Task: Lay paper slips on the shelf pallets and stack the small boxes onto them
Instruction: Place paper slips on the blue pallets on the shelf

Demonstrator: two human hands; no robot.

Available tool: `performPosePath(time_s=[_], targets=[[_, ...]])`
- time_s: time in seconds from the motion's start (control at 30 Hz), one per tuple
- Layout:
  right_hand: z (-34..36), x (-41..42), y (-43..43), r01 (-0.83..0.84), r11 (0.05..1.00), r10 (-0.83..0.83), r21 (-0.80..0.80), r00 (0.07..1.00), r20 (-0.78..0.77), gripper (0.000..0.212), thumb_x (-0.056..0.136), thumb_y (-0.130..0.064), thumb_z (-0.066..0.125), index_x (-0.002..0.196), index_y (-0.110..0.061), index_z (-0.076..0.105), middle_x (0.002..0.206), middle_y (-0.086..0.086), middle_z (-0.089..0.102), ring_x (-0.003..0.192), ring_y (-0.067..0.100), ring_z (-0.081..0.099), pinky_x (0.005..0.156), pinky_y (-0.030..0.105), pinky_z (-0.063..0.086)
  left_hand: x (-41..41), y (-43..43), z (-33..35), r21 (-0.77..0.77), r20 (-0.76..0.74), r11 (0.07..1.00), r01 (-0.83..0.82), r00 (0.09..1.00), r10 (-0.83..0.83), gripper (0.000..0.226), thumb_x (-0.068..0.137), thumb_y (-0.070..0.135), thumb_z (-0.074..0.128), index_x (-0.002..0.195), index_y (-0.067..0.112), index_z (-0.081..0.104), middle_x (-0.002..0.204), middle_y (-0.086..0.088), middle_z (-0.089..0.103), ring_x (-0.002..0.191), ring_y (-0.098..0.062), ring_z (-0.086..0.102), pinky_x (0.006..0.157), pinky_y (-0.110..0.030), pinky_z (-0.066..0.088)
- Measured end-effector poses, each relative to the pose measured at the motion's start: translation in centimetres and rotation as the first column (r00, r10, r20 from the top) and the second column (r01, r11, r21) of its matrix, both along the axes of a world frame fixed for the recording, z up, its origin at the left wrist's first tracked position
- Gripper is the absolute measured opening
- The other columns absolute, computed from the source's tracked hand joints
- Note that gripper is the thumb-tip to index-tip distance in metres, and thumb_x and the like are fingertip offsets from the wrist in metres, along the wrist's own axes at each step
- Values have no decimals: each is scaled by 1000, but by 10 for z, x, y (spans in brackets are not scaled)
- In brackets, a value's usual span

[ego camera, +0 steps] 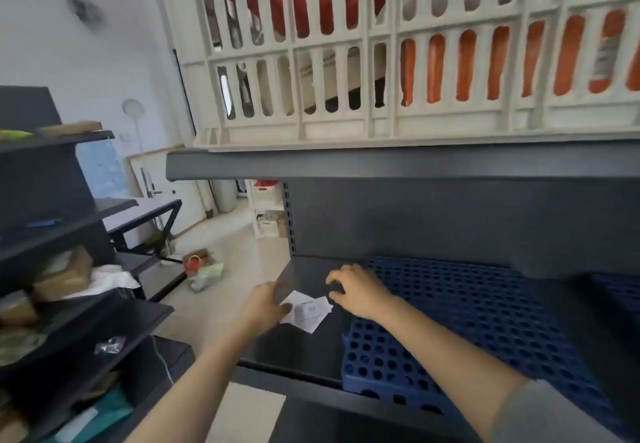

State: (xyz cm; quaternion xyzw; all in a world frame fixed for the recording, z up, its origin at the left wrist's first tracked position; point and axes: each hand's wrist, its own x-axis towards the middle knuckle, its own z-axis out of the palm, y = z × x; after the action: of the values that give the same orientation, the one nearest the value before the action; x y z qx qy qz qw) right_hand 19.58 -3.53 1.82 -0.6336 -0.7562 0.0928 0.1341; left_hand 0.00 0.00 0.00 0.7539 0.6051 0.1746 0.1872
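A blue perforated plastic pallet (467, 318) lies on the dark shelf (311, 349), right of centre. Left of it, on the bare shelf surface, several white paper slips (310, 311) lie overlapping. My left hand (266, 305) pinches the left edge of these slips at the shelf's left end. My right hand (360, 290) hovers just right of the slips, above the pallet's left edge, fingers spread and curled with nothing in them. No small boxes show on this shelf.
The shelf above carries white slatted crates (381, 61) with red and orange contents. A second dark rack (69, 304) at the left holds cardboard boxes and bags. Bags (202, 269) lie on the floor between the racks.
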Motion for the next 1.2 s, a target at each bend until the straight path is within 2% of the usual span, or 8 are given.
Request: performPosePath(time_s=[0.23,0.43,0.53,0.7,0.8,0.93,1.13,1.2], targets=[[-23,-16,35,64,992,-49,-108,990,135,35,96,-29,48,129,-18,50,135,8,45,130,27,36,108,46,26,1,26,-14,-85,-206,996,23,978,-40,23,81,35,61,97,23,49,116,-6,57,114,-26,48,85,-32,40],[-29,-24,38,91,992,-81,-84,990,117,19,94,-25,50,111,-18,52,127,6,49,126,26,38,115,49,17,7,28,-13,-57,-237,997,49,970,-61,34,83,30,62,112,12,60,121,-8,53,121,-28,41,93,-31,39],[-25,-23,34,82,996,-81,-15,995,65,4,93,-18,50,94,-21,47,118,4,55,116,24,47,111,43,25,7,27,-13,-23,-217,999,47,975,-51,28,82,25,62,107,11,62,116,-7,55,116,-27,45,86,-29,38],[-8,-20,22,92,994,-86,52,990,-110,7,94,-13,49,94,-14,56,88,0,60,83,21,57,68,30,40,10,20,5,83,-57,995,56,997,-52,4,82,10,60,78,10,58,84,-5,58,90,-26,57,60,-26,34],[9,-15,13,131,986,-110,100,976,-186,8,95,-16,51,93,-14,58,86,-1,61,83,20,60,70,31,45,13,17,21,86,129,995,43,990,-54,26,81,5,63,67,21,48,70,4,53,75,-21,54,56,-24,37],[33,-4,-6,177,974,-146,139,967,-207,11,95,-16,51,97,-13,61,97,2,67,88,20,62,78,34,51,22,6,48,113,226,988,108,965,-131,15,87,7,62,75,15,56,74,0,55,69,-18,52,50,-20,38],[58,24,-56,285,945,-252,162,948,-197,15,94,-16,51,98,-13,64,100,3,69,93,22,63,80,35,51,49,-31,79,196,217,943,270,926,-310,14,88,10,62,75,16,60,81,-1,61,78,-13,54,58,-7,34],[64,33,-77,320,932,-287,169,938,-195,15,94,-16,51,99,-13,65,101,4,69,93,23,63,79,33,50,60,-45,86,205,225,928,312,907,-355,12,87,11,63,76,17,62,81,-2,63,78,-13,56,61,-13,37]])
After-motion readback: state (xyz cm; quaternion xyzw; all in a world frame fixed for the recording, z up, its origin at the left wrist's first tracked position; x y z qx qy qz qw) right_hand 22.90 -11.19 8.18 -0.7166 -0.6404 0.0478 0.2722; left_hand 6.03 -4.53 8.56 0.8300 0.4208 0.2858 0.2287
